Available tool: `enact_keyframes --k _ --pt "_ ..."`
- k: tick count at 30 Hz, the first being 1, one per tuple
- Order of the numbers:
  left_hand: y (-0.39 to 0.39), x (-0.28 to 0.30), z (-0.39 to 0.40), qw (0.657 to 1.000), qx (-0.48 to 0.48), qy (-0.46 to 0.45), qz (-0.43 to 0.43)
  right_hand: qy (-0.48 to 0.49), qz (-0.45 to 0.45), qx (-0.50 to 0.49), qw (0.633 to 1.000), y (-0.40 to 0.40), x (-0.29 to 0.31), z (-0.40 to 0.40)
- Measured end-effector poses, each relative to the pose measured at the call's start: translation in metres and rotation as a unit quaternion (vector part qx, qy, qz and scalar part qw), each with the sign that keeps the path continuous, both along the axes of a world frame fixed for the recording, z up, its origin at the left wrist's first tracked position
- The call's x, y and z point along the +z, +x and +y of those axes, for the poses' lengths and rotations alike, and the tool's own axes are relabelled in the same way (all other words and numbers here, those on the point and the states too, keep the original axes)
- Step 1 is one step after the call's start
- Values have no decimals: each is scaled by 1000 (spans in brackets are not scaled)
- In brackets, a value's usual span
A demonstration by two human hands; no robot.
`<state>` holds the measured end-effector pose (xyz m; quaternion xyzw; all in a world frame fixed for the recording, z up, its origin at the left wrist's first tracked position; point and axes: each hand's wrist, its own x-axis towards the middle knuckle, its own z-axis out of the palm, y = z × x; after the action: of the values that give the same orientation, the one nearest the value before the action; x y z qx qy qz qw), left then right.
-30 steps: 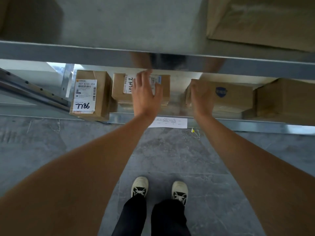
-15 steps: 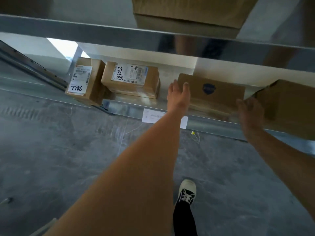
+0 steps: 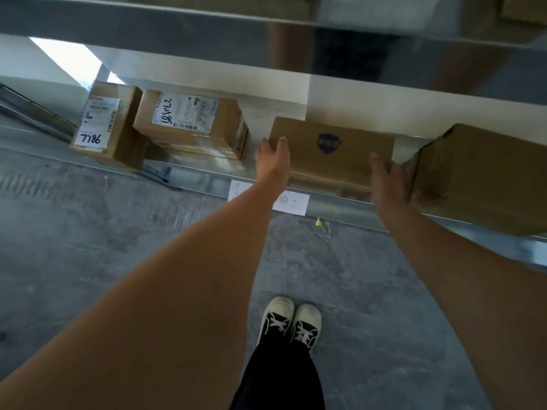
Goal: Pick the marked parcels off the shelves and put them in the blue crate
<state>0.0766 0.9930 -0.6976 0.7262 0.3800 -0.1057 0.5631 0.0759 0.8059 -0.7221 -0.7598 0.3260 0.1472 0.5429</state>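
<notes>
A flat parcel (image 3: 331, 149) with a blue emblem lies at the front edge of the low shelf (image 3: 207, 173). It is flanked by both hands: the left hand (image 3: 272, 161) is laid against its left end, the right hand (image 3: 384, 179) against its right end, fingers extended. Whether it is truly gripped cannot be told.

We count four cardboard parcels on the lower shelf (image 3: 201, 173): 7786-labelled parcel (image 3: 109, 125), second labelled parcel (image 3: 192, 125), blue-emblem parcel (image 3: 331, 149), plain parcel (image 3: 485, 176). Two hands, two shoes, one paper tag (image 3: 291, 201).
</notes>
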Motion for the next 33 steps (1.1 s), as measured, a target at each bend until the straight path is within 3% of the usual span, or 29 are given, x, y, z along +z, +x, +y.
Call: enact_keyframes --k 9,20,24,33 --pt "-7 2 -6 999 32 17 38 -14 15 -13 1000 -13 20 -12" --pt "-9 32 -15 994 100 -40 26 12 -9 -72 997 -25 46 -40" --pt "-10 38 -7 988 124 -86 31 69 32 -98 992 -27 55 -49" --pt "-22 35 3 989 128 -68 37 121 40 -126 984 -39 55 -52"
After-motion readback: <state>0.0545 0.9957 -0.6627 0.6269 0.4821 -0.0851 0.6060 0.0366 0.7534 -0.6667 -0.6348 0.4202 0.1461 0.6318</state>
